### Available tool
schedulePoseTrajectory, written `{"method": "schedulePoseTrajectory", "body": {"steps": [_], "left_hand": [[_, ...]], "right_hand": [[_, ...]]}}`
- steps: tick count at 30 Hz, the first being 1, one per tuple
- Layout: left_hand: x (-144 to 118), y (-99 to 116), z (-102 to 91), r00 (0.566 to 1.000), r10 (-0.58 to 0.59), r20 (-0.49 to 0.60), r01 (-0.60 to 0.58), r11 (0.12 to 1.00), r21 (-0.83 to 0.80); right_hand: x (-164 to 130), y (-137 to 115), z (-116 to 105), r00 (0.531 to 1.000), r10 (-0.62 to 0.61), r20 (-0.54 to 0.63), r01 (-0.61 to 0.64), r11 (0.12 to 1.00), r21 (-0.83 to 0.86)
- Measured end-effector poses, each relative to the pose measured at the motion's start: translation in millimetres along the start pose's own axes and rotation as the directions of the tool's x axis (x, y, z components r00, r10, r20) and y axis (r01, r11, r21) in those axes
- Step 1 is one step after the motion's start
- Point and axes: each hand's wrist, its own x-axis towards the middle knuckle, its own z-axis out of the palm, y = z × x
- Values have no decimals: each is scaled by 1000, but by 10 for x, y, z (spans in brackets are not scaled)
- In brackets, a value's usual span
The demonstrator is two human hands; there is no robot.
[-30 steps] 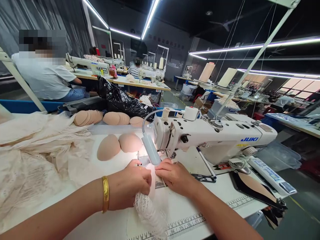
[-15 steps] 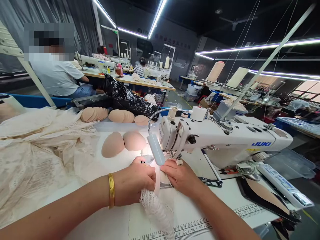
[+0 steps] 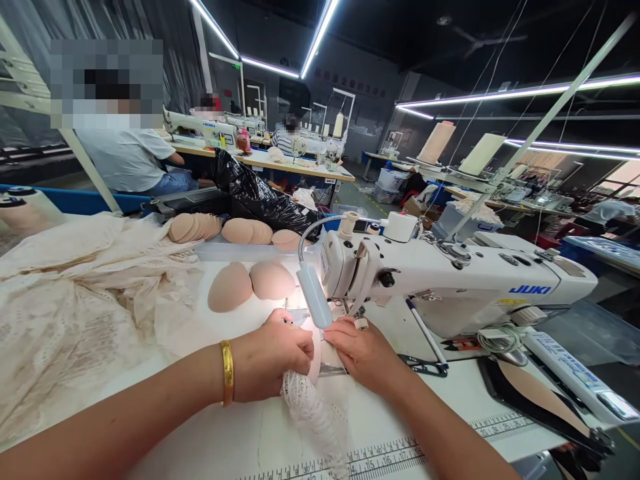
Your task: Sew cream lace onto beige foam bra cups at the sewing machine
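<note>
My left hand (image 3: 273, 357), with a gold bangle (image 3: 227, 373) at its wrist, is closed around white lace fabric (image 3: 313, 417). The lace hangs bunched below the fist toward the table's front edge. Between the two hands lies a beige foam bra cup (image 3: 315, 357), partly covered by my fingers. My right hand (image 3: 357, 350) has its fingers pressed together at the fabric's edge, just by the needle area of the white sewing machine (image 3: 450, 287). A small work lamp (image 3: 314, 297) shines on this spot and partly hides the needle and presser foot.
Two foam cups (image 3: 230, 287) lie beyond my left hand, with stacked pads (image 3: 247, 231) behind. Cream lace (image 3: 95, 293) is piled at left. A white pen (image 3: 425, 333), black thread snips (image 3: 423, 365) and a ruler strip (image 3: 385, 463) are near my right arm. A co-worker (image 3: 120, 153) sits beyond.
The whole view has shifted slightly to the right. Both hands keep nearly the same place on the fabric at the machine.
</note>
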Motion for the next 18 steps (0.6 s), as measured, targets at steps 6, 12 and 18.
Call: {"method": "schedulePoseTrajectory", "body": {"steps": [6,12,18], "left_hand": [[38,-49,-30,999,-40,27,39,999,37],[61,-144,-34,998,-54,12,53,993,107],[86,-167,-34,999,-25,-28,30,979,204]], "right_hand": [[-19,23,15,1000,7,-2,-7,997,75],[-16,-18,-22,1000,-6,-26,9,993,116],[28,-144,-171,994,-100,-35,105,971,216]]}}
